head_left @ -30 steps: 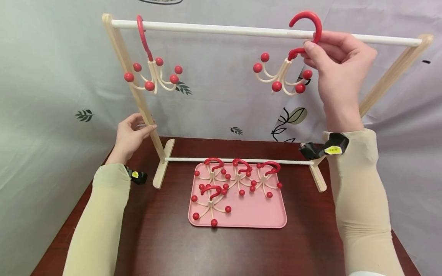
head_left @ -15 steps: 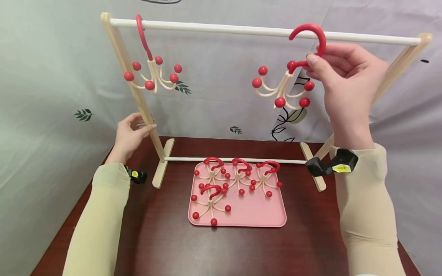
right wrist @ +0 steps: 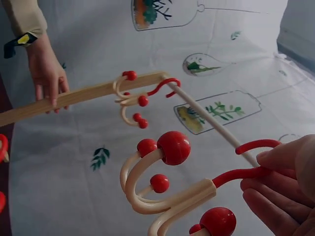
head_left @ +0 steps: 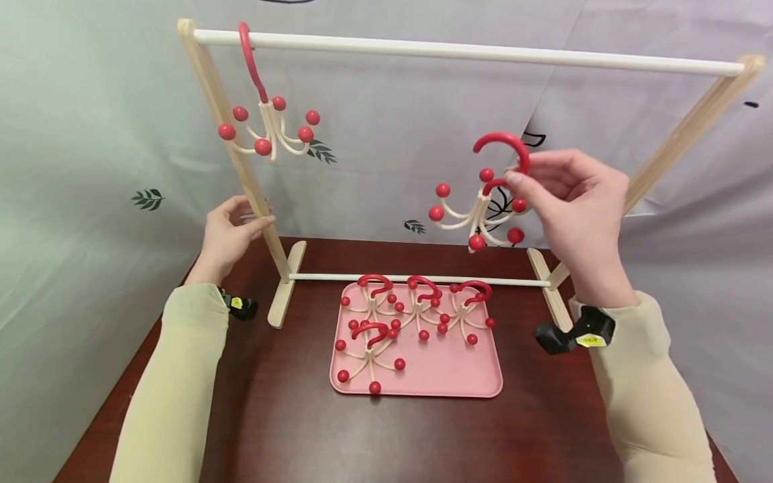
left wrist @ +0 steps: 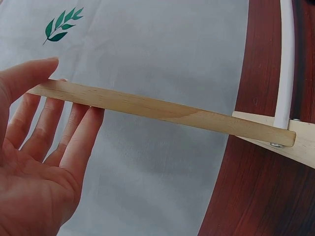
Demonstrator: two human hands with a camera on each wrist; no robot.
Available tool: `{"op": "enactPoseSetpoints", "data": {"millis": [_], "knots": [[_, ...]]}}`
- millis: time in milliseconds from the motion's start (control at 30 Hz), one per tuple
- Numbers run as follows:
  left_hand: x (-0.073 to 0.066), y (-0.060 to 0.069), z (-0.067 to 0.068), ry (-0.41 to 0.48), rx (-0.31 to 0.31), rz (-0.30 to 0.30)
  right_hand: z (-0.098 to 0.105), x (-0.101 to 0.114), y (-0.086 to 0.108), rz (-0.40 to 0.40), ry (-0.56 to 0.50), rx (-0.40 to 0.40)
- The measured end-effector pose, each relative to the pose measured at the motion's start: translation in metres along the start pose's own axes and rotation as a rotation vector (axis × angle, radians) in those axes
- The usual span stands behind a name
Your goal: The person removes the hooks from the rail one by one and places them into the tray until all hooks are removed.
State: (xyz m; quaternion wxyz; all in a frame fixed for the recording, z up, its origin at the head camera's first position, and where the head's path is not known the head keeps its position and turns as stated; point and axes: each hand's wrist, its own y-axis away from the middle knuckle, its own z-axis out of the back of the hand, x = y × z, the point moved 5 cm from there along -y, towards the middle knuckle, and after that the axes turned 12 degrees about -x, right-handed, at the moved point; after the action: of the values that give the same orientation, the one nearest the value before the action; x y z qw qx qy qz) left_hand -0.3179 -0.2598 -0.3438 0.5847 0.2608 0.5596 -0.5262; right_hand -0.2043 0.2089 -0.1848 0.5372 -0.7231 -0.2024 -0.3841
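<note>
My right hand (head_left: pixel 582 208) pinches the red hook of a multi-arm hanger (head_left: pixel 481 215) between thumb and fingers. This hanger has cream arms tipped with red balls and is in the air, below the rack's white top rod (head_left: pixel 423 48) and apart from it. At the left, my left hand (head_left: pixel 232 235) holds the rack's wooden side post (left wrist: pixel 147 105), thumb on one side and fingers on the other. A similar hanger (head_left: pixel 268 124) hangs from the left end of the top rod. Several more hangers (head_left: pixel 370 355) lie on a pink tray (head_left: pixel 447 379).
The tray sits on a dark red-brown table (head_left: pixel 423 443), in front of the rack's lower white rod (head_left: pixel 326 276). Wooden feet (head_left: pixel 280 305) carry the rack. At the right stands its other post (head_left: pixel 682 144). A pale patterned cloth (head_left: pixel 374 194) covers the background.
My right hand has come down from the top rod, bringing the hanger lower and slightly left. The left hand keeps its place on the post.
</note>
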Motion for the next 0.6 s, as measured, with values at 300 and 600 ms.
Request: {"op": "enactPoseSetpoints", "data": {"millis": [300,600], "knots": [[-0.002,0.001,0.0,0.009,-0.004,-0.009,0.008,-0.039,0.027,-0.04,0.132,0.126],[-0.003,0.003,0.0,0.018,-0.007,-0.014,0.018,-0.062,0.058,-0.06,0.288,0.25]]}}
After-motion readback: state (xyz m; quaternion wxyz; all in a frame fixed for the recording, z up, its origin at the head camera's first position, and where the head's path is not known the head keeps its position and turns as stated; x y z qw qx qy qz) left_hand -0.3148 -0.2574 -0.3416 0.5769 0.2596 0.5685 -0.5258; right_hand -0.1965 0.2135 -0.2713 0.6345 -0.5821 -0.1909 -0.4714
